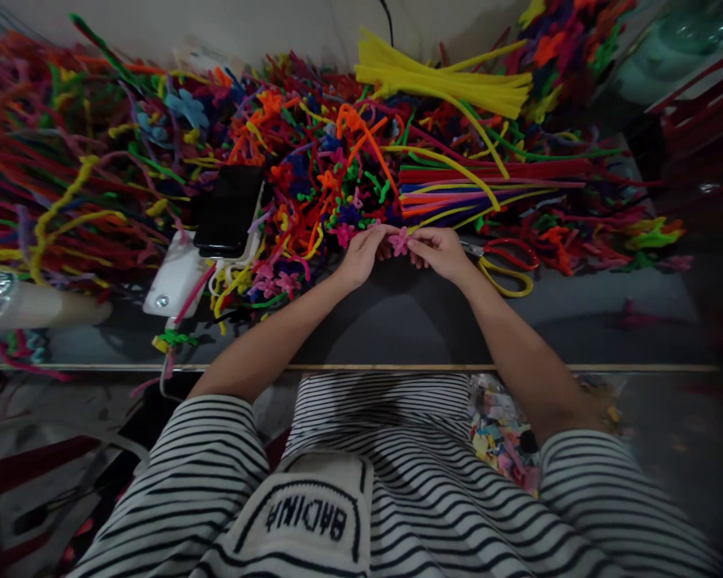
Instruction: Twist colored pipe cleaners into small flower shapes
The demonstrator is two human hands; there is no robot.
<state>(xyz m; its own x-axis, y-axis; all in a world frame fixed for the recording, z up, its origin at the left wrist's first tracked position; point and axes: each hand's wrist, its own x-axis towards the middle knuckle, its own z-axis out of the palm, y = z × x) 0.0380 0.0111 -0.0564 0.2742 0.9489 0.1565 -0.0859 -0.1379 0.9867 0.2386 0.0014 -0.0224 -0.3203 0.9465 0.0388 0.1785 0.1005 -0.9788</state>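
Observation:
A small pink pipe-cleaner flower (400, 241) is held between my two hands above the dark table. My left hand (367, 253) has its fingers closed on the flower's left side. From the right, my right hand (439, 250) pinches a petal of the same flower. Just right of my right hand lie scissors with red and yellow handles (509, 269). Behind my hands is a bundle of straight coloured pipe cleaners (494, 189), with a yellow bundle (446, 80) farther back.
Tangled pipe cleaners (66, 177) heap over the table (391, 337) on the left and back. A black phone (229, 213) rests beside a white box (174, 277). A clear-topped white bottle (42, 309) lies at far left.

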